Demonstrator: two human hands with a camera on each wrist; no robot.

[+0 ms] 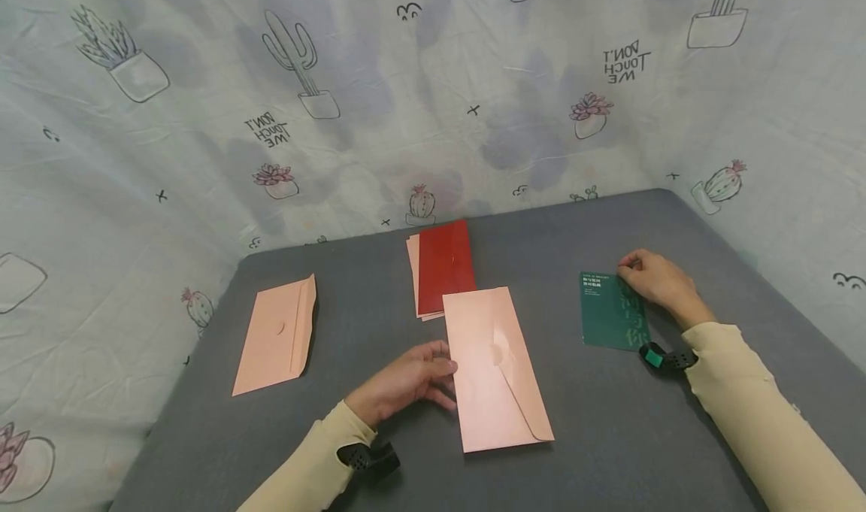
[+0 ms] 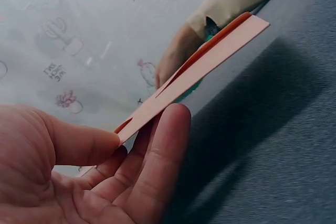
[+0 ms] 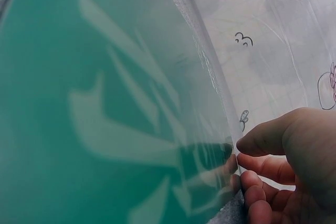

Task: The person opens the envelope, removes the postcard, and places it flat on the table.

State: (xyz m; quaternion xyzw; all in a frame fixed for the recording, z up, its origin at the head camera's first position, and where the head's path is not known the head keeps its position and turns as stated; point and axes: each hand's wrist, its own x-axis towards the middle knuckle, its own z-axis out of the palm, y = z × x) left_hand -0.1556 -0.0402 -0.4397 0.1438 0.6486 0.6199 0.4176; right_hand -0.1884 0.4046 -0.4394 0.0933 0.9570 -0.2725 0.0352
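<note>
My left hand pinches the left edge of a pink envelope, thumb on top and fingers beneath. In the left wrist view this envelope is seen edge-on, tilted above the table, with its flap slightly lifted. Over on the right, my right hand pinches the upper right corner of a green card with pale print. The right wrist view shows the green card up close, glossy, with thumb and fingertips at its edge.
A red envelope lies on pink ones at the back middle. Another pink envelope is on the left, its flap side slightly raised. The grey table meets a cactus-printed cloth behind and at both sides.
</note>
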